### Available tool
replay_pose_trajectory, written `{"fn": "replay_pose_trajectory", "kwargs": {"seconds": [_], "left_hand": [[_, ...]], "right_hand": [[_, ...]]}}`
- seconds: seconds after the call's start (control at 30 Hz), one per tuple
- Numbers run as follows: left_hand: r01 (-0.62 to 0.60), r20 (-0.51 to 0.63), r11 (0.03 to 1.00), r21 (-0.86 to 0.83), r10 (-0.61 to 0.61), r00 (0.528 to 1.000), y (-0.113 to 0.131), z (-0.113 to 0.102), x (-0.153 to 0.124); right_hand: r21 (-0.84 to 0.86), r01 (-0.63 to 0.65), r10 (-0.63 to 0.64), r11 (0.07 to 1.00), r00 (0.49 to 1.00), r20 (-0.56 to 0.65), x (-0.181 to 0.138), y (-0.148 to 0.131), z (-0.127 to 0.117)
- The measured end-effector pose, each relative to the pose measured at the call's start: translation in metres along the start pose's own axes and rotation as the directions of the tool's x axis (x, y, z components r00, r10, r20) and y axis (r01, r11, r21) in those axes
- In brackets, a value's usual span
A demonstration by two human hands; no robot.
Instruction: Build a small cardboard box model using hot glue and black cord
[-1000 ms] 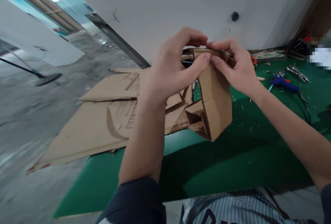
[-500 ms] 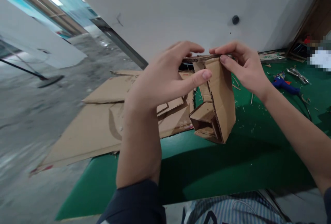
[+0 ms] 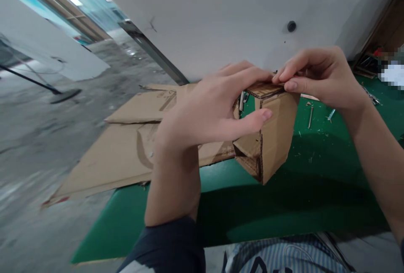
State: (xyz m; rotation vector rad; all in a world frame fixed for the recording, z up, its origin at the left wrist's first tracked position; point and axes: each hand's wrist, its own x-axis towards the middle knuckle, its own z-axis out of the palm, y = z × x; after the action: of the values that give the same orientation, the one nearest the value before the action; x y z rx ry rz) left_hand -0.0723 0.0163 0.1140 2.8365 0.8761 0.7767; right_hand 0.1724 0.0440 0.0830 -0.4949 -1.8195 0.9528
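A hollow cardboard box (image 3: 279, 138) with open sides stands over the green table, its top panel (image 3: 263, 90) showing cut corrugated edges. Spread across it is my left hand (image 3: 211, 104), fingers over the top panel and thumb against the front side. My right hand (image 3: 325, 75) pinches the top panel at its right end, thumb and fingertips close together. A smaller folded compartment (image 3: 248, 155) shows inside the lower part of the box. Whether the box's base touches the table I cannot tell.
Flat cardboard sheets (image 3: 104, 151) overhang the left end of the green table (image 3: 252, 214). On the right lie a thin stick (image 3: 311, 116), a small clear piece (image 3: 331, 115), scraps and a metal tool (image 3: 372, 96) partly behind my arm. A white wall (image 3: 227, 20) rises behind.
The box has turned and tipped, so more of its top panel shows. Both hands have shifted right with it. My right arm now covers the blue glue gun seen earlier.
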Motion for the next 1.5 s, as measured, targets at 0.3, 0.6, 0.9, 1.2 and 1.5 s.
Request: {"fn": "replay_pose_trajectory", "kwargs": {"seconds": [0.3,0.6,0.9,1.2,1.5], "left_hand": [[0.051,0.096,0.992,0.116,-0.063,0.993,0.03,0.0,-0.003],[0.038,0.062,0.985,0.17,-0.05,0.997,0.032,0.0,-0.005],[0.149,-0.07,0.972,0.181,-0.139,0.988,0.019,0.005,-0.001],[0.193,-0.146,0.95,0.246,-0.16,0.976,0.016,0.008,0.0],[-0.01,-0.169,0.979,0.206,0.046,0.985,0.05,0.006,-0.013]], "right_hand": [[-0.125,0.179,-0.163,0.976,0.979,0.126,-0.002,-0.014,-0.001],[-0.156,0.224,-0.204,0.962,0.97,0.133,-0.006,-0.02,-0.002],[-0.357,0.156,-0.193,0.921,0.979,-0.07,-0.003,-0.001,-0.003],[-0.279,0.147,-0.154,0.949,0.988,-0.002,-0.002,-0.002,-0.014],[-0.213,0.11,-0.088,0.971,0.99,0.114,-0.004,-0.029,-0.014]]}}
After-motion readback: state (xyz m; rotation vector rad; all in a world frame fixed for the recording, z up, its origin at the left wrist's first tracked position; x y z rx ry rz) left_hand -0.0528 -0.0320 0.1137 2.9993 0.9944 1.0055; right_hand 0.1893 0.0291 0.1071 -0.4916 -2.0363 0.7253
